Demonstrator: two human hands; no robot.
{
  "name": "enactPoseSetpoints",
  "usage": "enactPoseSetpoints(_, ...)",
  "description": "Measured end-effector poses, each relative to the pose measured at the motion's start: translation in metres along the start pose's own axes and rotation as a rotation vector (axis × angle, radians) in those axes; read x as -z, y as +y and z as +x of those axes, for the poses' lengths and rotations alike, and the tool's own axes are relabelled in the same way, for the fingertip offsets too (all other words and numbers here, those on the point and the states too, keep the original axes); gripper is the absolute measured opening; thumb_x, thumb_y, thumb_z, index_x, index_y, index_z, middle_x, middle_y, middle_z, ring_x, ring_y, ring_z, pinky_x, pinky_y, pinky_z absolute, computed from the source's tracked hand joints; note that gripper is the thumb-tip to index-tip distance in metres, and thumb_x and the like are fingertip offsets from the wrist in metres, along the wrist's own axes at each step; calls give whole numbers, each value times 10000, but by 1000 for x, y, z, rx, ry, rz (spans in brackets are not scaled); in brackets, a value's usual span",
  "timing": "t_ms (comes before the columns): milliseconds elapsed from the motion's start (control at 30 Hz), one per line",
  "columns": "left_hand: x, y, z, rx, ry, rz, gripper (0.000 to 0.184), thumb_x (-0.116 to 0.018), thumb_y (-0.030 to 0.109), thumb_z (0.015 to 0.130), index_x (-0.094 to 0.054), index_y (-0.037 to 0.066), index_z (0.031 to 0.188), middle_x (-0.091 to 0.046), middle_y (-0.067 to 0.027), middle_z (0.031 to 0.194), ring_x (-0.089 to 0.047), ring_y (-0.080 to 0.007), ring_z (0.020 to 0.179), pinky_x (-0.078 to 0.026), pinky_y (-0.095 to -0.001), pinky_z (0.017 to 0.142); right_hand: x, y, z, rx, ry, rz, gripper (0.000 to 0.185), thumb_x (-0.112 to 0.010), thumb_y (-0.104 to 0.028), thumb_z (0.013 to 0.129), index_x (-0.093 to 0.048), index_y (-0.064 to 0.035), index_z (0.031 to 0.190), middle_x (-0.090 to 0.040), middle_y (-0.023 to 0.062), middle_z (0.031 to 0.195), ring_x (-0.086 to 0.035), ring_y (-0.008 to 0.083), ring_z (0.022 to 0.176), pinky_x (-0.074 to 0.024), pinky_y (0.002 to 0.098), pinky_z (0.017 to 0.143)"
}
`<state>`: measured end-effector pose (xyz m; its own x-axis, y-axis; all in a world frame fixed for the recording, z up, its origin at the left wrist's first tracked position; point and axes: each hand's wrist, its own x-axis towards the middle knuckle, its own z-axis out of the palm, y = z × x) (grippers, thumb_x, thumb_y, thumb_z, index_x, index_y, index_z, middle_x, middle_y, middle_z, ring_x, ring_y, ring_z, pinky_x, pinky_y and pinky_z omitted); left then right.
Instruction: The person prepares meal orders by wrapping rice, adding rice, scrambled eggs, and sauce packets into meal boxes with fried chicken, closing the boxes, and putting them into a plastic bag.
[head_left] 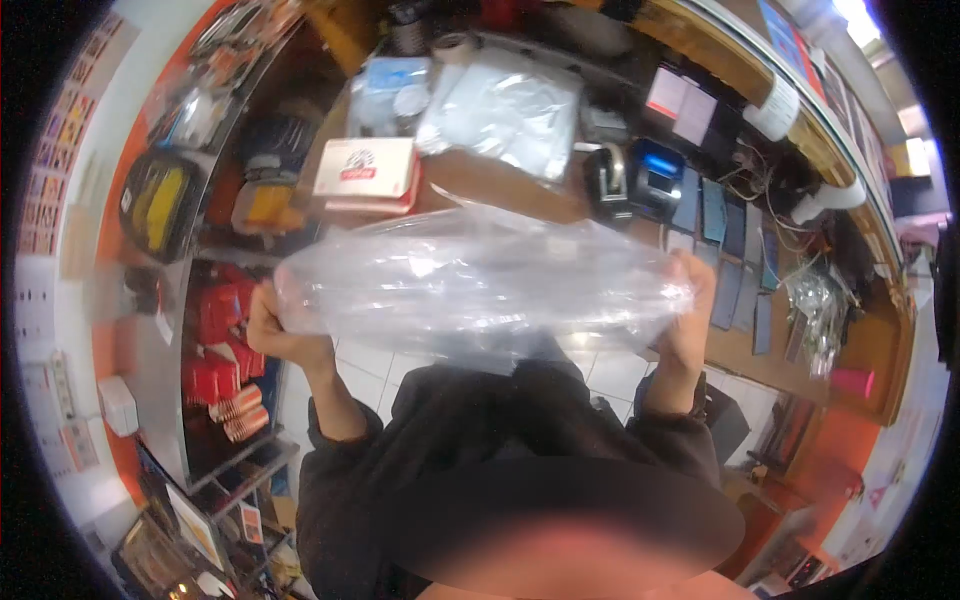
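Observation:
A clear plastic sheet or bag (490, 280) is stretched out wide in front of my chest, creased and shiny. My left hand (272, 322) grips its left end, with the fingers partly behind the plastic. At the opposite end my right hand (690, 305) is closed on the plastic too. Beyond the plastic, a white and red box (366, 168) sits on the brown table (500, 195). A pile of clear plastic bags (505, 105) lies behind it.
A tape dispenser (608, 180) and a dark device with a blue light (658, 180) stand at the back right. Several phones (735, 230) line the right counter. Shelves with red packages (215, 375) are at the left. White floor tiles (365, 365) show below.

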<state>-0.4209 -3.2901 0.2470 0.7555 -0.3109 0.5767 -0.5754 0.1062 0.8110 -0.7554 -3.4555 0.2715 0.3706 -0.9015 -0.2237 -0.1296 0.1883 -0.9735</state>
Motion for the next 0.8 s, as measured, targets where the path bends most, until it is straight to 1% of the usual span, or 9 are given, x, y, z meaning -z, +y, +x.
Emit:
enactPoseSetpoints(100, 17, -47, -4, 129, 28, 153, 71, -587, 54, 774, -540, 6, 800, -546, -83, 725, -515, -210, 655, -417, -332, 643, -64, 41, 12, 617, 200, -297, 172, -571, -151, 830, -567, 5, 902, -624, 143, 953, -599, 211, 868, -460, 367, 729)
enactPoseSetpoints(200, 14, -99, -52, 560, -222, 197, 290, -576, 133, 779, -577, -22, 1024, -615, -195, 871, -605, -334, 757, -465, -426, 751, -81, 146, 42, 506, 375, -853, 290, -590, -135, 776, -543, -7, 1032, -566, 180, 1034, -534, 285, 986, -395, 445, 837)
enactPoseSetpoints(233, 9, -50, -32, 274, -347, 194, 207, -580, 136, 764, -633, -47, 845, -612, -244, 715, -613, -364, 690, -482, -437, 720, -75, 158, 51, 389, 422, -959, 367, -602, -131, 751, -529, -11, 1090, -536, 200, 1070, -504, 319, 1030, -365, 476, 881)
enactPoseSetpoints(367, 42, -110, -45, 376, -711, 692, 174, -527, 72, 742, -619, -50, 825, -633, -252, 817, -613, -421, 830, -483, -471, 713, -129, 152, 13, 245, 219, -1418, 565, -674, -203, 689, -460, -24, 1180, -456, 271, 1140, -431, 412, 1089, -286, 539, 942)
enactPoseSetpoints(533, 52, -108, -78, 162, -857, 810, 145, -519, 36, 748, -614, -46, 821, -615, -248, 731, -599, -443, 727, -470, -487, 662, -260, 135, -31, 676, -144, -1152, 550, -643, -183, 666, -494, -106, 1189, -542, 263, 1067, -454, 360, 1137, -310, 510, 967)
enactPoseSetpoints(600, 87, -113, -54, -109, -696, 827, 151, -518, 54, 776, -614, -15, 871, -608, -210, 721, -590, -427, 709, -473, -475, 654, -236, 155, 31, 27, -363, -1582, 496, -660, -167, 672, -554, -117, 1154, -613, 153, 934, -601, 276, 889, -464, 447, 739)
enactPoseSetpoints(700, 131, -53, 29, -108, -330, 760, 218, -482, 87, 834, -547, 18, 1031, -544, -184, 925, -557, -375, 767, -469, -444, 688, -218, 96, 10, 236, 134, -1454, 270, -625, -147, 698, -634, -105, 964, -608, 125, 722, -632, 258, 697, -485, 393, 578)
enactPoseSetpoints(767, 165, -85, -20, -208, -452, 665, 198, -462, 75, 833, -545, 12, 1002, -555, -216, 962, -556, -392, 838, -454, -466, 718, -217, 66, -34, 740, 507, -665, 117, -595, -160, 722, -633, -81, 799, -592, 125, 676, -633, 263, 663, -486, 407, 555)
enactPoseSetpoints(800, 157, -99, -39, -113, -612, 530, 197, -459, 76, 834, -548, 7, 995, -559, -236, 986, -555, -404, 880, -448, -475, 739, -212, 117, -40, 661, 250, -1029, 115, -582, -157, 733, -625, -71, 796, -593, 122, 677, -630, 262, 660, -491, 397, 565)
